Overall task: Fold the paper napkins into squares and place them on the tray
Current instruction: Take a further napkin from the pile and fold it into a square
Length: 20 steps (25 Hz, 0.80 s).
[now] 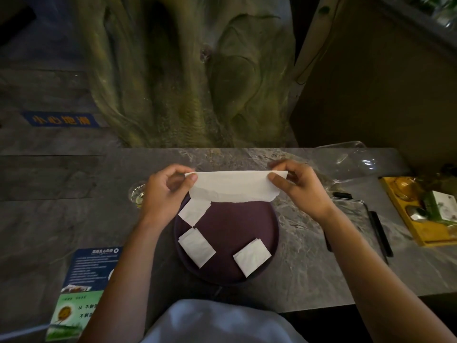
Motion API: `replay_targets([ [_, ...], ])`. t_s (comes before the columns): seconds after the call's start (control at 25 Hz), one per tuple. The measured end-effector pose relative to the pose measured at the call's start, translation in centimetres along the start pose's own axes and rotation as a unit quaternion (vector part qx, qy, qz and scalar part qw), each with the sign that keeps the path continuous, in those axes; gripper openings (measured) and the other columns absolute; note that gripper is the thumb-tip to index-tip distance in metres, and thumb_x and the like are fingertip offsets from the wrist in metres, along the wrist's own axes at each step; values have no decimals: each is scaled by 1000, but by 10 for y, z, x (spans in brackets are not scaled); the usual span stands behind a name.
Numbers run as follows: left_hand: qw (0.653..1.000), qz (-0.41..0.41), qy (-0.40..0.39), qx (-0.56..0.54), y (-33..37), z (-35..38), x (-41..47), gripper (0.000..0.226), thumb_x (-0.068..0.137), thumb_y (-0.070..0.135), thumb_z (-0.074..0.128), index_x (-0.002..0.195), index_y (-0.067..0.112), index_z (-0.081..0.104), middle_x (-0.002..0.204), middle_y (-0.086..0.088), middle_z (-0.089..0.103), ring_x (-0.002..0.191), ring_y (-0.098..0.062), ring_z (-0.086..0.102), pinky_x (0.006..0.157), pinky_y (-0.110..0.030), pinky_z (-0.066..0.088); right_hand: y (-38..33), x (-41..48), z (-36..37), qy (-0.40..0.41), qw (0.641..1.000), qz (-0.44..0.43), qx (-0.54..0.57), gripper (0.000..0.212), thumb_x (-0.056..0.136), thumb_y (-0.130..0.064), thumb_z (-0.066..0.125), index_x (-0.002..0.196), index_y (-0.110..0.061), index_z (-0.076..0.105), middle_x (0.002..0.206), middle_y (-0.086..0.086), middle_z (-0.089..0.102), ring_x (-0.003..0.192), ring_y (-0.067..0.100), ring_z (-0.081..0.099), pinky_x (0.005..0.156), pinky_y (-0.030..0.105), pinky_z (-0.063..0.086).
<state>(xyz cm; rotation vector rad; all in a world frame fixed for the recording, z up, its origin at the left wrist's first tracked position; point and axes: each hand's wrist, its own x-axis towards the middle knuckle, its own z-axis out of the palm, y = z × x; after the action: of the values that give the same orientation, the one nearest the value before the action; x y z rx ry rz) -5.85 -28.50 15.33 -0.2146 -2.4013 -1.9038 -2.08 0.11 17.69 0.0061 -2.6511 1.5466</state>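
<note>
I hold a napkin (pixel 235 185) stretched between my hands, above the far edge of the tray (pixel 230 219). My left hand (pixel 168 191) pinches its left top corner between thumb and fingers, and my right hand (pixel 299 186) pinches the right top corner the same way. The paper hangs down from a straight top edge, and its lower edge looks uneven, as if two layers overlap. Three squares lie on the round purple tray: one (pixel 194 211) at the left, partly under the hanging napkin, one (pixel 196 247) just below it, and one (pixel 251 256) near the front right. The tray sits on a marble table (pixel 309 256), with a glass (pixel 137 193) behind my left hand and a leaflet (pixel 84 280) by my left forearm.
</note>
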Motion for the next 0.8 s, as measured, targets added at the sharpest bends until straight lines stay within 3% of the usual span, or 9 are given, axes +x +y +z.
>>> replay_targets([
  [0.12,1000,-8,-3,-10,0,3,-2,19,85,12,70,80,30,68,78,16,73,73,1,67,68,-13,49,-3,-3,1,20,999,4,49,5,94,-13,61,92,-11,65,85,7,66,73,12,61,64,30,49],
  [0.24,999,-16,3,-28,0,3,-3,19,84,11,71,83,29,70,77,15,74,72,1,67,67,-13,50,-7,-4,4,38,995,11,93,6,95,-9,58,91,-11,63,78,1,64,68,6,61,59,20,49],
  [0.4,999,-26,-26,-17,0,1,-3,20,84,11,72,88,30,70,80,16,74,74,2,67,68,-12,50,-14,-5,4,33,994,16,106,7,96,-10,57,94,-10,63,79,4,64,68,10,61,56,22,49],
  [0.52,995,-41,-86,32,0,0,-4,25,79,20,77,96,36,67,92,19,73,92,6,66,80,-8,47,-21,-1,3,-11,996,-11,85,7,96,-12,58,96,-12,65,81,10,66,69,19,64,57,29,50],
  [0.64,983,-39,-170,50,6,6,-5,48,69,35,81,113,36,63,115,20,66,112,9,58,97,-10,40,-33,5,3,-91,994,-51,37,9,95,-21,59,98,-18,67,83,31,62,72,48,60,56,48,49],
  [0.72,974,-47,-219,15,12,16,-6,56,67,32,83,119,31,63,118,14,68,115,3,59,101,-21,42,-47,9,2,-153,987,-49,25,12,96,-18,58,102,-11,66,87,30,65,74,46,64,55,41,51],
  [0.8,965,-55,-257,-19,18,24,-9,46,72,18,83,114,25,66,110,5,73,108,-5,65,98,-29,48,-59,14,3,-186,981,-43,30,14,96,-12,57,105,-4,64,88,28,68,71,32,67,54,27,51],
])
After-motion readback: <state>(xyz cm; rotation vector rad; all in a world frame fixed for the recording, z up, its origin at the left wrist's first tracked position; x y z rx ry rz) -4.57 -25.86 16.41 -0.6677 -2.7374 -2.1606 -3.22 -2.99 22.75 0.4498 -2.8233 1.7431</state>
